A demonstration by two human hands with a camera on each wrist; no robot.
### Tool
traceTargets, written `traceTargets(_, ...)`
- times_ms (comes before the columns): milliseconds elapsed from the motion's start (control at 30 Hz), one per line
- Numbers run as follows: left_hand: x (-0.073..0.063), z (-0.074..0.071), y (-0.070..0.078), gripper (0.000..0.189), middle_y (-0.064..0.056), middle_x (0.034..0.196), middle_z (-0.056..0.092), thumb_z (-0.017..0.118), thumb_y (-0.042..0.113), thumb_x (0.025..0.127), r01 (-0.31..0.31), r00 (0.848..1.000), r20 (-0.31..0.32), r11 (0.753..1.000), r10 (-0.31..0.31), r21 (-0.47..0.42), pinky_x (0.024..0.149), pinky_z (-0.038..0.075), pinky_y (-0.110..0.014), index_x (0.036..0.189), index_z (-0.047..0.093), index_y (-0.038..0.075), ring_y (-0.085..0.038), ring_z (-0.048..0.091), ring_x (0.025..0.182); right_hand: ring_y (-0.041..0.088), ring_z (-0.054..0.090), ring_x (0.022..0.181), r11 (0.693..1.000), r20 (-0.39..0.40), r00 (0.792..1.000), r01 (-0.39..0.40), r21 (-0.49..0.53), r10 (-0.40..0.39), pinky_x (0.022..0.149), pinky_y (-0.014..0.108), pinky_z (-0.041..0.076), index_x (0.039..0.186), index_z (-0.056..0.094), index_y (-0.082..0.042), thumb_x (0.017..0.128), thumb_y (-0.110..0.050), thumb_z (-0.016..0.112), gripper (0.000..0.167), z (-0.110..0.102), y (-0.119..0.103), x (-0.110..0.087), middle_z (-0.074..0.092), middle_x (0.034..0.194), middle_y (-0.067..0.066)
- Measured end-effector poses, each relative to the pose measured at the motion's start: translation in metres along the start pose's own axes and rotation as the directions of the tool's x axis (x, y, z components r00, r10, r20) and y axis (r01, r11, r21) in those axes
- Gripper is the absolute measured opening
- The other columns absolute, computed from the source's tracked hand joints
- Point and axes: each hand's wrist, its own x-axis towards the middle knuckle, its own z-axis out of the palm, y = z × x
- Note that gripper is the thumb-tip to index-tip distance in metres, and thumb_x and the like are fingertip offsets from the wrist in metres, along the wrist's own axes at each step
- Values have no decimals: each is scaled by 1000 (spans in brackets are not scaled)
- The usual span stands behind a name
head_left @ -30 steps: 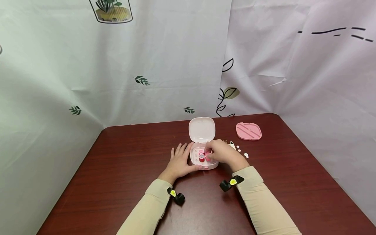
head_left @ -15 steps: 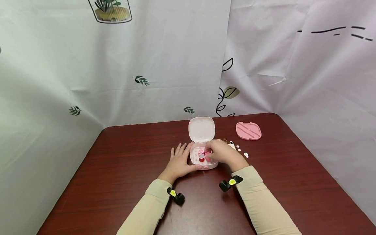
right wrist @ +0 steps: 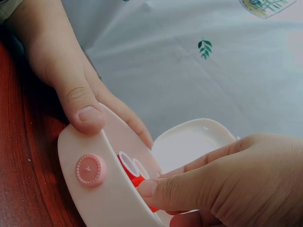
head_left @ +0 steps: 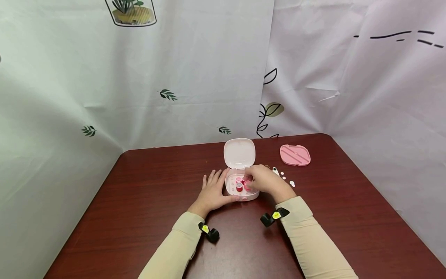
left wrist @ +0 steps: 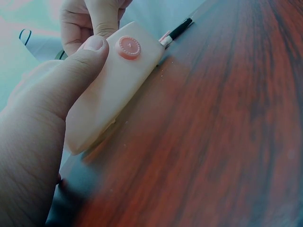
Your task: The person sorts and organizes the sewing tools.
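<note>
A small pale pink sewing box [head_left: 230, 192] sits on the table with its lid [head_left: 239, 153] tipped back. My left hand [head_left: 211, 193] holds it from the left, thumb on the front wall near the round pink button [right wrist: 91, 170] and index finger along the side. Inside stand several spools of thread, among them a red spool [head_left: 239, 188] with a pale top. Into the box's right side reaches my right hand [head_left: 263, 179], thumb and fingers pinching a pinkish-red spool [head_left: 247, 185], which they partly cover. The right wrist view shows that thumb against red thread.
A pink tray insert [head_left: 295, 155] with diagonal grooves lies at the back right. Small white pieces [head_left: 292, 184] and a white item [head_left: 276, 172] lie just right of my right hand. Behind the table [head_left: 146, 217] hangs a white printed curtain [head_left: 195, 69].
My right hand has shifted very slightly up and right at the spool, its fingertips still inside the box. The left hand and the box stay in place.
</note>
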Motion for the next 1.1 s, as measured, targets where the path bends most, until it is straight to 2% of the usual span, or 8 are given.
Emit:
traceTargets(267, -1, 0, 0, 112, -15, 161, 33, 67, 78, 75, 2, 1000, 8, 1000, -2, 1, 120, 4, -63, 163, 20, 26, -38, 19, 152, 15, 54, 70, 999, 18, 999, -51, 13, 51, 65, 30, 47, 90, 69, -15, 84, -11, 80, 13, 0, 0, 1, 59, 73, -4)
traceTargets(467, 0, -1, 0, 112, -16, 161, 33, 67, 78, 75, 2, 1000, 10, 1000, -3, 4, 120, 5, -63, 163, 21, 26, -38, 18, 152, 14, 56, 73, 999, 20, 999, -42, 1, 42, 70, 30, 50, 94, 70, -14, 85, -14, 82, 15, 3, 0, 1, 63, 78, -4)
traceTargets(1100, 1, 1, -2, 111, -15, 161, 33, 66, 78, 76, -3, 1000, 6, 1000, 2, 13, 120, 5, -63, 163, 21, 24, -38, 18, 152, 17, 55, 74, 999, -5, 999, -38, 6, 38, 70, 33, 49, 91, 71, -13, 84, -17, 82, 13, 2, 2, 3, 63, 79, -2)
